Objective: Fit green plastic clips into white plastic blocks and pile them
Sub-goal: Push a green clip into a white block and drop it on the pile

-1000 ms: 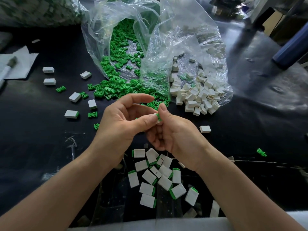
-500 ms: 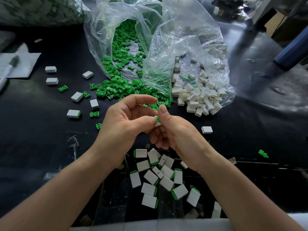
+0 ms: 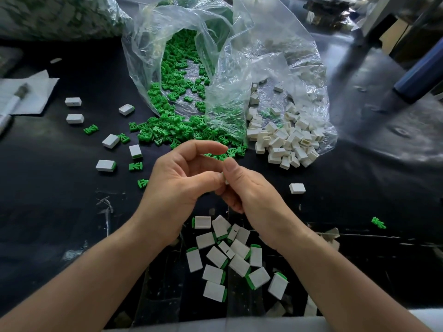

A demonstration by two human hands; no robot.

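Observation:
My left hand (image 3: pixel 177 185) and my right hand (image 3: pixel 249 190) meet above the black table. Both pinch one small white block (image 3: pixel 224 180), of which only a sliver shows between the two thumbs. No green shows on it now. Below my wrists lies a pile of fitted blocks (image 3: pixel 230 257), white with green clip ends. Green clips (image 3: pixel 172 130) spill from a clear bag at the back, and loose white blocks (image 3: pixel 285 142) spill from the bag beside it.
Single white blocks (image 3: pixel 110 141) and stray green clips (image 3: pixel 135 166) lie scattered on the left. One white block (image 3: pixel 297 188) sits to the right of my hands, a lone clip (image 3: pixel 378 223) further right. Paper with a marker (image 3: pixel 16 99) lies at the far left. A blue cylinder (image 3: pixel 419 80) stands back right.
The green clip end seen between my thumbs earlier has gone out of sight as the thumbs closed together. The hands stayed in place.

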